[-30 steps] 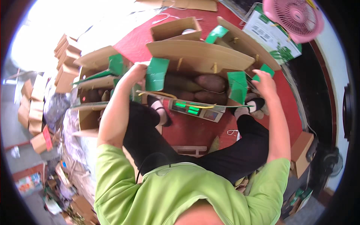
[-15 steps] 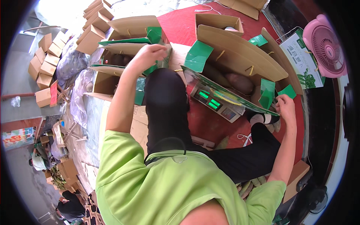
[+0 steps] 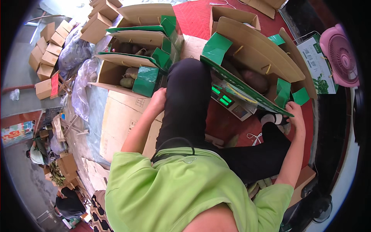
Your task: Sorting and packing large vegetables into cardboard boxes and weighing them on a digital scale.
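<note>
My right hand is closed on the lower right corner of the green-edged flap of an open carton. Inside that carton lie large reddish-brown root vegetables, partly hidden by its walls. Beneath the flap, a digital scale with lit green displays is partly covered. My left hand rests against the left side of my raised knee, its fingers mostly hidden there. Close beyond it stands another open carton with a green flap, holding brownish roots.
More open cartons stand beyond on the left. A pink fan and a white printed carton are at the far right. Flattened cardboard lies left of my leg. Stacked small boxes and plastic bags are farther left.
My left hand has come down from over the left cartons to beside my knee. My right hand still holds the flap corner. The view has shifted slightly.
</note>
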A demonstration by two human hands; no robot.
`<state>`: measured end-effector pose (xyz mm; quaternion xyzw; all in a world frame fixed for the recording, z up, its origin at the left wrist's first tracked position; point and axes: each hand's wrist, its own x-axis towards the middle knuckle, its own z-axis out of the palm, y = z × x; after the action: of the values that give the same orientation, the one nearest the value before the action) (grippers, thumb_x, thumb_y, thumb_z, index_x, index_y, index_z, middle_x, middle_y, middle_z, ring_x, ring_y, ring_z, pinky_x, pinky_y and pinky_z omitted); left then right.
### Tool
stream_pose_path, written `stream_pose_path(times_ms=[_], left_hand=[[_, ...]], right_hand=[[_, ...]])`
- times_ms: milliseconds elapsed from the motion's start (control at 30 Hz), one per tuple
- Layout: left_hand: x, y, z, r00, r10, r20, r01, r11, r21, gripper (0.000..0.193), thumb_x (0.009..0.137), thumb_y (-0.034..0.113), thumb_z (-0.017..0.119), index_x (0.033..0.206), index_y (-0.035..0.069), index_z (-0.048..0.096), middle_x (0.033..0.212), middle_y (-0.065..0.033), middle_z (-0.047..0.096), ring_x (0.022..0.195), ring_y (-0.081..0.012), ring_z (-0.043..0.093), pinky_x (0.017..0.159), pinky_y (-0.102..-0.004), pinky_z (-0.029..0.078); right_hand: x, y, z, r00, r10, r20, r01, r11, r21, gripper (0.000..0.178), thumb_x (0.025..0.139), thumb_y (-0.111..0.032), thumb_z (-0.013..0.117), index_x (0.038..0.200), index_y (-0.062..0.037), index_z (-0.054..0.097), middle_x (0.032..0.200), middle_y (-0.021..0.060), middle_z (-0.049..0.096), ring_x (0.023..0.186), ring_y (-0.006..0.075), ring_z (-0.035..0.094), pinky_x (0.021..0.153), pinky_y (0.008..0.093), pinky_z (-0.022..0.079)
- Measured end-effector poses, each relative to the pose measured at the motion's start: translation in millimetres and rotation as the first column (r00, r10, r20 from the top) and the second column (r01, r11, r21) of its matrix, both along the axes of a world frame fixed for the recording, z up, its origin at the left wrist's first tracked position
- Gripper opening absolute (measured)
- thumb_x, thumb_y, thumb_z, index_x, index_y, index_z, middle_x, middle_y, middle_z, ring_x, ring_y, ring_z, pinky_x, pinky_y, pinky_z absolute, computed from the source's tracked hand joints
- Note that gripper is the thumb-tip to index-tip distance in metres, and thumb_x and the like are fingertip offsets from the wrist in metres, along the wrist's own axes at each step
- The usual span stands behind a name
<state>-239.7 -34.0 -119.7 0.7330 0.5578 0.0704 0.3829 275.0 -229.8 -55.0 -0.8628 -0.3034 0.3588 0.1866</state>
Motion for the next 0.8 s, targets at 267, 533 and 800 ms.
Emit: stream_pose_path(times_ms=[267, 533, 800], left_hand=[[-20.5, 44.9, -2.5, 0.965, 0.24, -0.103, -0.162, 0.859, 0.485, 0.06, 0.074, 0.02, 0.073, 0.123, -0.003, 0.049, 0.123, -0.0225, 0.052, 0.116, -0.039, 0.047, 0.097, -0.0448, 0.041], [-12.5, 90.1, 57.2, 0.949, 0.136, -0.285, -0.082, 0.978, 0.194, 0.043, 0.08, 0.028, 0.068, 0.111, -0.001, 0.061, 0.106, -0.0183, 0.065, 0.101, -0.0325, 0.061, 0.087, -0.0386, 0.047], [85.6, 90.8, 56.9, 0.844, 0.19, 0.502, -0.014, 0.943, -0.334, 0.028, 0.095, 0.017, 0.053, 0.114, -0.001, 0.063, 0.102, -0.0073, 0.066, 0.093, -0.0147, 0.061, 0.082, -0.0274, 0.048]], right_hand=[[12.5, -5.2, -12.3, 0.998, 0.0, -0.066, 0.001, 1.0, 0.012, 0.021, 0.092, -0.023, 0.047, 0.087, -0.0061, 0.058, 0.074, 0.0021, 0.06, 0.06, 0.0128, 0.061, 0.041, 0.024, 0.045], [2.6, 1.1, -14.2, 1.0, 0.008, 0.003, -0.008, 0.999, 0.052, 0.018, 0.089, -0.015, 0.044, 0.087, -0.0021, 0.057, 0.073, 0.0079, 0.058, 0.059, 0.0174, 0.059, 0.04, 0.029, 0.045], [18.4, 1.8, -47.8, 0.822, -0.311, -0.478, 0.448, 0.871, 0.204, 0.025, 0.087, -0.006, 0.041, 0.104, 0.0055, 0.057, 0.095, 0.0099, 0.063, 0.076, 0.0199, 0.062, 0.062, 0.036, 0.05]])
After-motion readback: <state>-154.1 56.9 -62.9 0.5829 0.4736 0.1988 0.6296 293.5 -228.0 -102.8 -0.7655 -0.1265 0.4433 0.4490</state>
